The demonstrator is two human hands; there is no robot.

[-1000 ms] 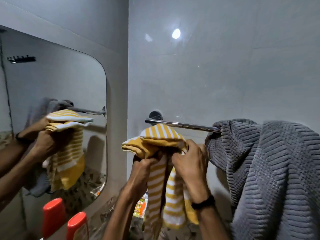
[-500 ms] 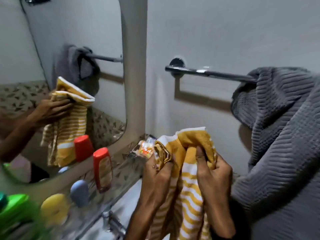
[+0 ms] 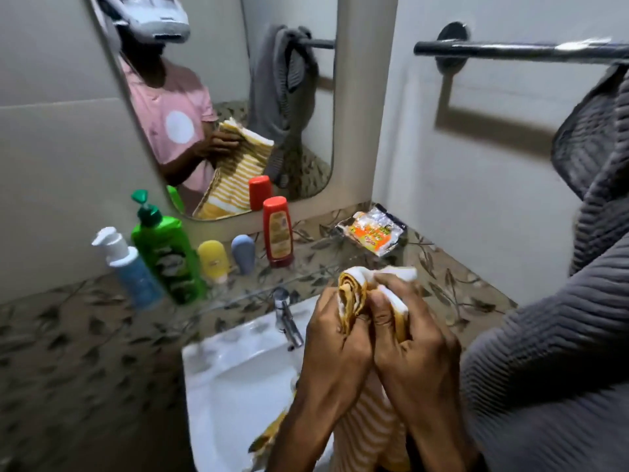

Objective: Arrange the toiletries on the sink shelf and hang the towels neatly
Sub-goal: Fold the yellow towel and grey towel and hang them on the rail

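**Head view: striped towel gathered in both hands over the sink, bar not yet reached**

Head camera. Both of my hands are raised together over the near right part of the basin (image 3: 235,366). My left hand (image 3: 335,345) and my right hand (image 3: 413,352) touch knuckle to knuckle, fingers curled inward and pressed tight on the bunched top edge of the yellow striped towel (image 3: 369,434). Neither hand is spread; each clamps a fold, and the rolled hem stands up between the thumbs. The rest of the cloth hangs down in front of my forearms, its lower end out of frame. Both wrists are bent upward, forearms rising from the near edge.

Step in hand, as I judge it: hanging the towels. The toiletries already stand in a row on the patterned shelf (image 3: 452,287) at far left: a white pump bottle (image 3: 131,267), a green pump bottle (image 3: 166,253) and a red tube (image 3: 278,231), with a crinkled packet (image 3: 372,231) to their right. The grey towel (image 3: 558,352) is draped from the towel bar (image 3: 510,49) at far right.

The next move seems to call for lifting the bundle up and right to the free left stretch of the bar, then parting my hands to spread the hem flat.
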